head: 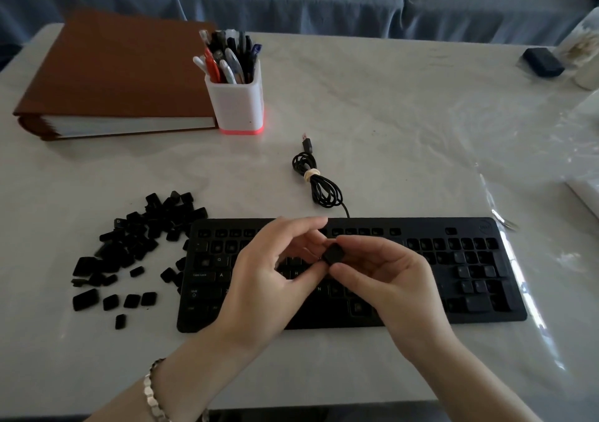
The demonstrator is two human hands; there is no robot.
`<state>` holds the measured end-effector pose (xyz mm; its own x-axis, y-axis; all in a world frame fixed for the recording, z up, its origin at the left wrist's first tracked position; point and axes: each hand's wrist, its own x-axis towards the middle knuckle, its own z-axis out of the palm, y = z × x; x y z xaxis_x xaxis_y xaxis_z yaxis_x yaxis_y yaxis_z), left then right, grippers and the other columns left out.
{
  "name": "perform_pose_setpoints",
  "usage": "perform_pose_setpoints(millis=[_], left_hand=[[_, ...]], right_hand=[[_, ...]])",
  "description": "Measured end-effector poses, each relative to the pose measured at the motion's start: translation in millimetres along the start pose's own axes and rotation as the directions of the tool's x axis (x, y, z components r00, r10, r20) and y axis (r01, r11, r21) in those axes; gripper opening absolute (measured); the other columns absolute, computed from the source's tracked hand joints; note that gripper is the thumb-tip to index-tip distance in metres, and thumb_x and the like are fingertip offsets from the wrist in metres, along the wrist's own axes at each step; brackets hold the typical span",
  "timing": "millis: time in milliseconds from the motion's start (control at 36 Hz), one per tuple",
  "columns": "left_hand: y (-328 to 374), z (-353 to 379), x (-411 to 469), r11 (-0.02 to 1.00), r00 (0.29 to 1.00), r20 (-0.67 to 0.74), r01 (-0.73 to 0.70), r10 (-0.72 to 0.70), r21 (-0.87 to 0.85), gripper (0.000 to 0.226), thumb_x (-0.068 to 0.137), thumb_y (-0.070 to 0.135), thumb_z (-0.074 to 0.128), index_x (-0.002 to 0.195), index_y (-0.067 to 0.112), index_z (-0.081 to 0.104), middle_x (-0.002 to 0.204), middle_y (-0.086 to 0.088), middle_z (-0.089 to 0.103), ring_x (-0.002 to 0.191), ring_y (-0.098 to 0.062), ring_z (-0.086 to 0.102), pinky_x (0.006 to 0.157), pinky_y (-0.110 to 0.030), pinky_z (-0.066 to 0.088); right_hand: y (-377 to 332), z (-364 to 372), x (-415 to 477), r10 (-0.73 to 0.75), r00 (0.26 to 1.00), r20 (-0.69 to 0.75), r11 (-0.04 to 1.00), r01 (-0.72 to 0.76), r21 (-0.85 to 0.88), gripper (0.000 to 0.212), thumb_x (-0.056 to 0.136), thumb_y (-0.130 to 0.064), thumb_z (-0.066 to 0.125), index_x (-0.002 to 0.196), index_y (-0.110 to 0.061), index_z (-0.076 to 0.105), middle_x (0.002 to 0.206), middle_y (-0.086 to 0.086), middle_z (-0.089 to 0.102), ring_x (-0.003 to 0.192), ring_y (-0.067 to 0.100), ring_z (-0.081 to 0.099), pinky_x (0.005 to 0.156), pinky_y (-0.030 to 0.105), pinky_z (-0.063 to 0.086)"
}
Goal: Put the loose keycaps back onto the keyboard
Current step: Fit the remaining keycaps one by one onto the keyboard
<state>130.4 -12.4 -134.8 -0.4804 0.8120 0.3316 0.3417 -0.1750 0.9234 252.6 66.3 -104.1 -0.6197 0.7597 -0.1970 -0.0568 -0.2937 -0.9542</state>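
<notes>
Lower left of frame: left wrist wearing a metal bracelet (152,392), forearm reaching up toward centre.

Centre: one loose black keycap (333,254), held above the middle rows of the keyboard (421,223).
- Right hand (382,279) pinches the keycap between thumb and index finger.
- Left hand (275,272) has arched fingers and its thumb tip is just beside the keycap. Cannot tell whether it has a hold on it.

Keyboard: black, lying flat on the white table (389,113). Some keys are seated; many sockets are bare.

Left of keyboard: pile of loose keycaps (139,240), a few touching the keyboard's left edge.

Above keyboard: its coiled cable (319,181), tied with a band.

Upper left: white pen holder (238,100) full of pens, touching a brown binder (107,74).
</notes>
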Motion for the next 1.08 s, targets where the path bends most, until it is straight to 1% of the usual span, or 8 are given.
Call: perform_pose_setpoints(millis=[306,444,611,722,806,944,1000,1083], left_hand=[[-1.3,-3.6,-3.5,0.997,0.998,0.022,-0.060,0.059,0.049,0.025,0.077,0.018,0.066,0.101,0.024,0.066,0.097,0.010,0.062,0.083,-0.011,0.064,0.073,-0.020,0.052],[-0.3,-4.0,-3.5,0.995,0.998,0.025,-0.067,0.066,0.074,0.017,0.077,0.019,0.068,0.092,0.026,0.067,0.096,0.011,0.062,0.082,-0.007,0.062,0.071,-0.015,0.048],[-2.1,-3.7,-2.9,0.986,0.997,0.033,-0.077,0.073,0.146,0.012,0.076,0.027,0.069,0.087,0.028,0.066,0.096,0.012,0.060,0.084,-0.001,0.059,0.070,-0.011,0.044],[-9.6,1.5,-4.4,0.985,0.993,0.118,-0.043,0.023,0.167,0.017,0.075,0.028,0.071,0.091,0.029,0.067,0.097,0.015,0.059,0.091,-0.002,0.059,0.078,-0.010,0.043],[-20.6,8.9,-5.4,0.964,0.972,0.226,0.004,-0.067,0.266,0.030,0.075,0.024,0.073,0.102,0.032,0.066,0.103,0.018,0.057,0.101,-0.001,0.056,0.087,-0.010,0.041],[-34.3,28.1,-8.4,0.913,0.951,0.270,0.027,-0.148,0.407,0.036,0.084,0.014,0.069,0.119,0.020,0.063,0.118,0.023,0.050,0.117,0.005,0.042,0.101,-0.006,0.028],[-38.7,39.2,-9.5,0.895,0.950,0.278,0.000,-0.139,0.446,0.034,0.086,0.019,0.065,0.120,0.016,0.063,0.124,0.017,0.049,0.121,0.001,0.041,0.104,-0.012,0.027],[-45.5,58.1,-10.0,0.839,0.942,0.323,-0.098,-0.095,0.535,0.042,0.083,0.032,0.057,0.117,0.010,0.064,0.130,-0.002,0.055,0.127,-0.018,0.046,0.104,-0.034,0.034]], right_hand=[[4.7,-4.0,-3.0,-0.151,0.988,0.038,0.975,0.155,-0.157,0.032,0.058,-0.006,0.070,0.086,-0.022,0.072,0.079,-0.006,0.074,0.078,0.010,0.070,0.069,0.015,0.052],[5.1,-3.6,-3.0,-0.106,0.993,0.059,0.985,0.113,-0.133,0.034,0.058,-0.007,0.070,0.087,-0.024,0.072,0.079,-0.005,0.074,0.077,0.009,0.070,0.068,0.014,0.052],[6.8,-3.9,-1.8,0.031,0.997,0.068,0.998,-0.027,-0.060,0.034,0.053,-0.007,0.072,0.086,-0.014,0.070,0.077,0.004,0.073,0.074,0.012,0.070,0.065,0.017,0.053],[10.1,-8.0,-0.3,0.083,0.997,-0.004,0.989,-0.083,-0.122,0.027,0.057,-0.011,0.073,0.083,-0.015,0.070,0.073,0.001,0.073,0.069,0.008,0.068,0.063,0.015,0.051],[15.2,-26.5,-0.2,0.138,0.986,-0.090,0.979,-0.149,-0.136,0.023,0.072,0.000,0.069,0.089,-0.015,0.069,0.078,-0.001,0.074,0.073,0.007,0.069,0.063,0.014,0.052],[21.6,-80.5,-10.4,0.167,0.958,-0.235,0.947,-0.222,-0.231,0.032,0.082,0.011,0.058,0.092,-0.018,0.067,0.079,-0.001,0.073,0.072,0.008,0.069,0.064,0.014,0.052],[20.5,-106.9,-17.1,0.143,0.943,-0.299,0.920,-0.238,-0.310,0.035,0.084,0.011,0.056,0.089,-0.022,0.068,0.075,-0.001,0.072,0.068,0.005,0.067,0.064,0.011,0.051],[14.1,-143.9,-26.8,0.095,0.914,-0.393,0.902,-0.247,-0.355,0.031,0.083,0.006,0.061,0.090,-0.023,0.068,0.075,0.003,0.070,0.065,0.004,0.065,0.061,0.006,0.047]])
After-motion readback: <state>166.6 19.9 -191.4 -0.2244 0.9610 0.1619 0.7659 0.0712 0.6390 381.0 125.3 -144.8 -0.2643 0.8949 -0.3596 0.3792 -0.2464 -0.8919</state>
